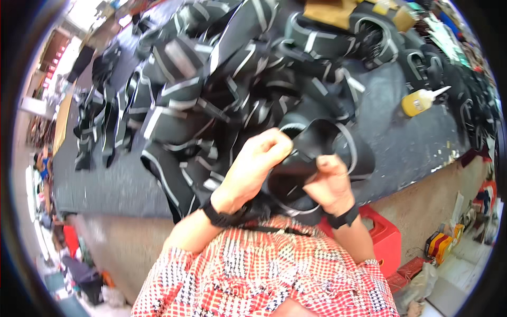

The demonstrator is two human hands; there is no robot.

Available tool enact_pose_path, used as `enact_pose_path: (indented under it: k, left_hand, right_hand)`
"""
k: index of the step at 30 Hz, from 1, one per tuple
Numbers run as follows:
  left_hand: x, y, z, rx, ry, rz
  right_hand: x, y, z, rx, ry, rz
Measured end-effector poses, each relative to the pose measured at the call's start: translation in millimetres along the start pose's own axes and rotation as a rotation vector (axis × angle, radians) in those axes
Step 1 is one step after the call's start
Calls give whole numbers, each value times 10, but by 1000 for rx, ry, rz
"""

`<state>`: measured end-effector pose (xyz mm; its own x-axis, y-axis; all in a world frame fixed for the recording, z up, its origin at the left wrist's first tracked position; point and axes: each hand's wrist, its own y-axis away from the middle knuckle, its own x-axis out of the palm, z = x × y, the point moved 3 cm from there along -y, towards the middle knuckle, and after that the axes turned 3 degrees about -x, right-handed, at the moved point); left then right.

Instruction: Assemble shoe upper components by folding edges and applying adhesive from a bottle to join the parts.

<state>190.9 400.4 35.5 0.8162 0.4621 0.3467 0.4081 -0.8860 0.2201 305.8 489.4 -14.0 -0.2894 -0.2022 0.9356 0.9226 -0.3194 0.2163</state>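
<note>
My left hand (256, 166) and my right hand (330, 185) both grip one black rubbery piece with grey seam bands (317, 148), held close in front of my chest. The left fingers curl over its upper rim, the right fingers pinch its lower right edge. Each wrist wears a black band. Just beyond the held piece, a big heap of similar black pieces with grey stripes (227, 74) covers the dark grey worktable (417, 142).
A yellow squeeze bottle with a white nozzle (421, 100) lies on the table at the right. Brown cardboard (327, 11) sits at the far edge. A red plastic crate (383, 238) stands by my right side, with clutter on the floor to the right.
</note>
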Motion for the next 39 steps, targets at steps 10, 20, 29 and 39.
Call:
enact_pose_path:
  k: [10, 20, 29, 39]
  left_hand:
    - [-181, 52, -11, -8, 49, 7]
    - [-210, 100, 27, 15, -65, -80]
    - [-157, 95, -42, 162, -487, -232]
    - [-164, 127, 44, -61, 188, -95]
  right_hand:
    - [93, -154, -17, 5, 115, 117]
    - [91, -184, -9, 32, 137, 98]
    - [86, -273, -54, 58, 62, 100]
    - [21, -299, -21, 107, 45, 65]
